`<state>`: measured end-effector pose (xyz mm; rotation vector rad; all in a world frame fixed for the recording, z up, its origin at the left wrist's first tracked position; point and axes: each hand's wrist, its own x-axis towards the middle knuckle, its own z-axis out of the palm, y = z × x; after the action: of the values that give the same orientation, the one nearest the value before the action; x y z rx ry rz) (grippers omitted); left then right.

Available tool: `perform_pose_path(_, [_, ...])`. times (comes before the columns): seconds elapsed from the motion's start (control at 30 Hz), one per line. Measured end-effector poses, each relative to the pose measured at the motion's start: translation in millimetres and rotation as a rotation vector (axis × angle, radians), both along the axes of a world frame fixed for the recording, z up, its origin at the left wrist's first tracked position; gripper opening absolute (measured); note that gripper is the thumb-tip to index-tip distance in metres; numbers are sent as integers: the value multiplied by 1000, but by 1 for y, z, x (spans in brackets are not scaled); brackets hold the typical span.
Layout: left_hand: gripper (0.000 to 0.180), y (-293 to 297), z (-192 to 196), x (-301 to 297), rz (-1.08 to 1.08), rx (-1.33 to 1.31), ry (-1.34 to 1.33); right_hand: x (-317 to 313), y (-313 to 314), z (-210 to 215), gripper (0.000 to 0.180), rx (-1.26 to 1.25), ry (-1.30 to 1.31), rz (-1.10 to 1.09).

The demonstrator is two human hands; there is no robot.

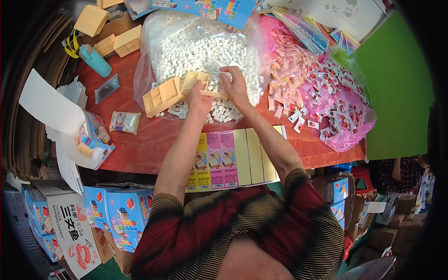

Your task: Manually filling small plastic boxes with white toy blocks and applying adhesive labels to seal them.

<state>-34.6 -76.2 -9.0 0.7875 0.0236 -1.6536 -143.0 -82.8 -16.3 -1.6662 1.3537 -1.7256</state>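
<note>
Over the clear bag of small white blocks (205,51), I have both hands working at 1 tan plastic tray (198,83). My left hand (199,99) is closed on the tray's near edge, thumb on top, holding it tilted above the pile. My right hand (234,85) sits just beside it with fingers bent down, touching the tray's right end and the white pieces under it; I cannot tell whether it pinches any piece. A second tan tray (162,97), divided into compartments, lies touching the first on its left, half on the bag and half on the red table (154,140).

Nearer my chest, a sheet of yellow and pink printed cards (233,158) hangs over the table's front edge between my forearms. To the right, a heap of pink sachets (287,70) lies next to a pink bag of red-and-white packets (338,105). To the left I see a small filled tray (125,122), a teal bottle (94,60), tan blocks (127,42), and blue printed boxes (122,210) stacked below the table.
</note>
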Motion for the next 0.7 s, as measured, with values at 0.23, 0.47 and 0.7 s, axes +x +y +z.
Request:
perform_pose_path(0.23, [27, -1, -9, 11, -117, -56, -204, 4, -5, -4, 7, -80, 509, -219])
perform_pose_path(0.47, [30, 4, -6, 19, -142, -75, -158, -25, 16, 15, 11, 98, 615, -300])
perform_pose_path(0.7, [31, 10, -15, 31, -188, -121, -155, -121, 88, 19, 16, 346, 550, -476])
